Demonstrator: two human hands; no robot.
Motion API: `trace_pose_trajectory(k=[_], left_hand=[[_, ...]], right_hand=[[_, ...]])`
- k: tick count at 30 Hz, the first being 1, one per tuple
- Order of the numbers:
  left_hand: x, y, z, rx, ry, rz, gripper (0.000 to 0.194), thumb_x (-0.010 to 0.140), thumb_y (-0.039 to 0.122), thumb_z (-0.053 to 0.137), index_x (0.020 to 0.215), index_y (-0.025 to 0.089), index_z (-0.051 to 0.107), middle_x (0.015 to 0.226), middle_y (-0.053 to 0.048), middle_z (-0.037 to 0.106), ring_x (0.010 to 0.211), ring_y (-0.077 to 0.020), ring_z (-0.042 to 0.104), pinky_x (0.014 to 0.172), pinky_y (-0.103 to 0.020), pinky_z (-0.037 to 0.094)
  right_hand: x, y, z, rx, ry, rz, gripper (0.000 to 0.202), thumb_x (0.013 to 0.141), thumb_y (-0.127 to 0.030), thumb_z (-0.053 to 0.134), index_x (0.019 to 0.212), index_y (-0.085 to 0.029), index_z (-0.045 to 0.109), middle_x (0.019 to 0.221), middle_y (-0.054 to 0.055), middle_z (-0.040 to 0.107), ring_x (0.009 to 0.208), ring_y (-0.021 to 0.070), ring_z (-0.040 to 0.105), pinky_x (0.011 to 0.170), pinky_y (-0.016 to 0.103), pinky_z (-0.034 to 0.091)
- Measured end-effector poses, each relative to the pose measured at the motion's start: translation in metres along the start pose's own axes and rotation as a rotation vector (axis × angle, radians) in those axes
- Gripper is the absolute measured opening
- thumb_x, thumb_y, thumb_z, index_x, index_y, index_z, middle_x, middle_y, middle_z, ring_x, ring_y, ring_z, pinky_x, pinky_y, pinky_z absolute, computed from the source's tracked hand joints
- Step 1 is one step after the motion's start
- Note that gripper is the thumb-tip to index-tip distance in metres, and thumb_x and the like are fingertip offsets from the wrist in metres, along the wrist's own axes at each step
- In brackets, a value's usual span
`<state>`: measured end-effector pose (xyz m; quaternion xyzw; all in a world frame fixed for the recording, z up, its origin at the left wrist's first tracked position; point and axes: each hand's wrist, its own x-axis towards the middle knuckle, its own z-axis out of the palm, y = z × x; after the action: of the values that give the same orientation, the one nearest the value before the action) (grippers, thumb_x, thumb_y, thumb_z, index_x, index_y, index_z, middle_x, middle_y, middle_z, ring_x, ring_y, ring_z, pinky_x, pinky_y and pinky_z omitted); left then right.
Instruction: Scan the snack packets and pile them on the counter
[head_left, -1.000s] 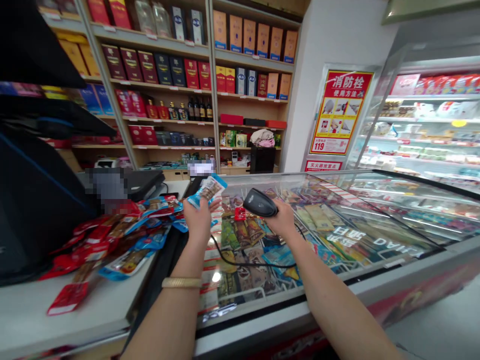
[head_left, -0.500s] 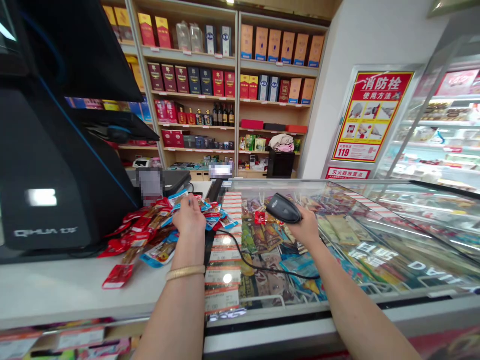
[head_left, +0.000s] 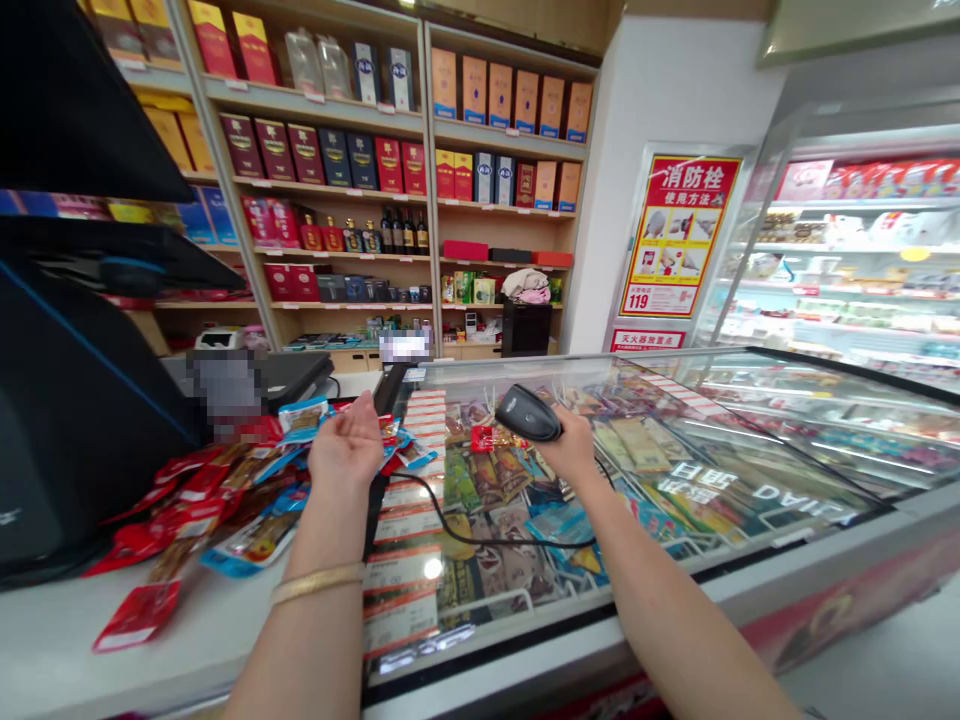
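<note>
In my right hand [head_left: 574, 445] is a black barcode scanner [head_left: 528, 413], held over the glass-topped freezer [head_left: 420, 660] with its head pointing left. My left hand [head_left: 346, 442] is raised over the snack pile, palm turned up and fingers loosely bent apart. Nothing shows in its palm. Close against its thumb side is a blue snack packet [head_left: 303, 418]; whether they touch is unclear. Red snack packets [head_left: 191, 515] and more blue ones lie heaped on the white counter [head_left: 210, 630]. Part of the heap is hidden behind my left hand.
A black checkout terminal [head_left: 60, 400] stands at the left. The scanner's black cable [head_left: 480, 541] loops across the freezer glass, beside a strip of price labels [head_left: 397, 575]. Shelves [head_left: 345, 190] of boxes and bottles line the back; a red fire-hydrant sign [head_left: 675, 235] hangs right.
The view has swung right, so the counter and terminal sit further left. My left hand has turned its palm upward. My right hand still holds the scanner over the freezer.
</note>
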<state>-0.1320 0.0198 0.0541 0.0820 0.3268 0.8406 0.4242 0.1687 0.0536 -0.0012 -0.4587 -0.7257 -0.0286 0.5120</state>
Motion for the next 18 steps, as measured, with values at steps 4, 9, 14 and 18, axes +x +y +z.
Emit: trace_pose_trajectory(k=[4,9,14,18], left_hand=[[-0.004,-0.025,0.002,0.336,-0.082,0.106,0.014,0.081,0.018,0.053,0.080,0.017,0.067,0.083,-0.009,0.073,0.085,-0.0177,0.073,0.071,-0.025,0.060],[-0.016,-0.079,0.004,1.139,-0.558,0.468,0.029,0.075,0.032,0.064,0.100,0.020,0.072,0.106,-0.013,0.075,0.108,-0.0300,0.068,0.098,-0.048,0.052],[-0.031,-0.130,0.005,1.823,-0.985,0.661,0.064,0.084,0.034,0.058,0.144,0.015,0.048,0.150,-0.018,0.049,0.147,-0.0340,0.031,0.118,-0.057,0.024],[-0.035,-0.143,0.004,2.043,-0.977,0.620,0.066,0.090,0.036,0.050,0.151,0.017,0.035,0.154,-0.018,0.043,0.149,-0.0349,0.024,0.117,-0.063,0.016]], right_hand=[[0.002,0.000,-0.001,-0.050,0.046,0.043,0.016,0.069,-0.036,0.067,0.075,-0.021,0.070,0.074,0.004,0.072,0.070,0.0214,0.066,0.065,0.028,0.042],[0.003,0.000,-0.001,-0.103,0.046,0.081,0.014,0.070,-0.032,0.068,0.077,-0.021,0.070,0.079,0.004,0.072,0.078,0.0211,0.066,0.071,0.027,0.042],[0.004,-0.001,0.002,-0.132,0.001,0.120,0.018,0.071,-0.034,0.071,0.084,-0.022,0.071,0.084,0.004,0.073,0.082,0.0220,0.066,0.073,0.028,0.041],[0.004,-0.002,0.003,-0.142,-0.037,0.121,0.020,0.071,-0.035,0.071,0.087,-0.022,0.072,0.086,0.004,0.073,0.085,0.0222,0.067,0.074,0.029,0.040]])
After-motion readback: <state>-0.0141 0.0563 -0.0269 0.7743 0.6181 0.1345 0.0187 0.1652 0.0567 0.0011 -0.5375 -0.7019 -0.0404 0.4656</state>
